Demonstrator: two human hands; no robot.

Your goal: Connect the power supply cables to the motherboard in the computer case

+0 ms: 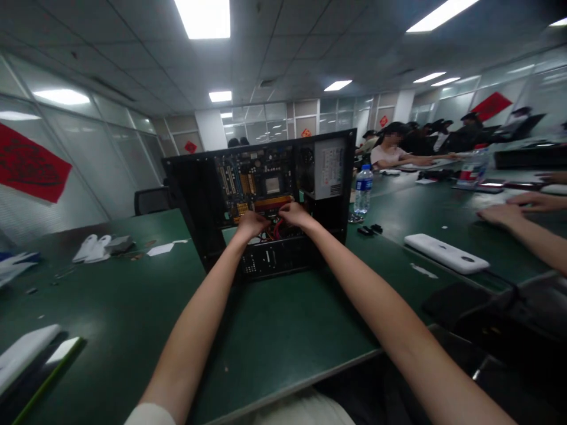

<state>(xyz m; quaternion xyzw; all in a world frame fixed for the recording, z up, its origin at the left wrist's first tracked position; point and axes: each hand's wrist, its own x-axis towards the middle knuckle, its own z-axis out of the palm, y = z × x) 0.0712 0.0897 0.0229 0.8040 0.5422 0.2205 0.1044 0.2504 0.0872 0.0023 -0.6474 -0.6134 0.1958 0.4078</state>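
Observation:
A black computer case (188, 200) stands on the green table in front of me, its side open towards me. Inside it are a motherboard (248, 168) with a square metallic chip area, and a silver power supply (330, 171) at the upper right. Both my hands reach into the lower middle of the case. My left hand (252, 225) has its fingers pinched beside the bundle of cables; what they grip is hidden. My right hand (296, 215) is closed at the red cables (277, 229), just below the red memory slots (270, 203).
Right of the case are a water bottle (363, 189), small black parts (370, 230) and a white power bank-like device (446, 252). White objects (91, 248) and paper (160, 249) lie left. Another person's hands (509, 209) rest at the right; more people sit behind.

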